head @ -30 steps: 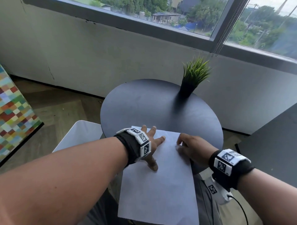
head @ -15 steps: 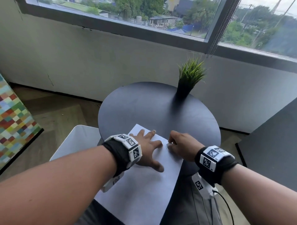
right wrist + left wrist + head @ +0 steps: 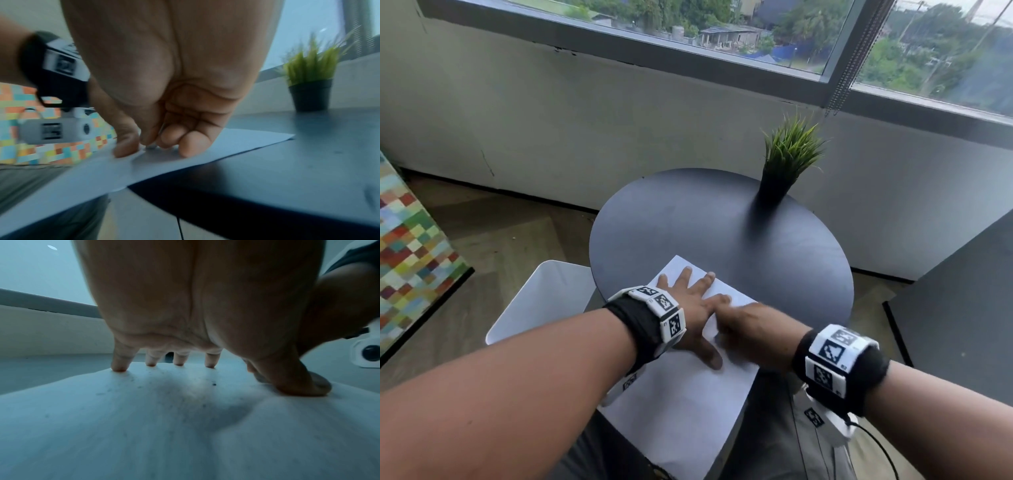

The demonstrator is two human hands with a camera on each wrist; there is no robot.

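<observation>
A white sheet of paper (image 3: 688, 404) lies on the near side of a round black table (image 3: 688, 219) and overhangs its front edge above my lap. My left hand (image 3: 695, 308) lies flat on the sheet's far end with spread fingers; in the left wrist view the fingertips (image 3: 119, 368) press the paper (image 3: 185, 426). My right hand (image 3: 750, 329), blurred, sits just right of it with curled fingers. In the right wrist view this right hand (image 3: 164, 97) has thumb and forefinger meeting on the paper (image 3: 236, 142) near its right edge, seemingly pinching it.
A small green plant in a black pot (image 3: 787, 161) stands at the table's far right. A white chair seat (image 3: 541, 301) is left of the table, a multicoloured panel (image 3: 410, 260) further left, and a dark surface (image 3: 962, 308) on the right. The wall and window lie behind.
The sheet has turned and slid leftward under both hands. My right hand moved left from the sheet's right edge to beside my left hand.
</observation>
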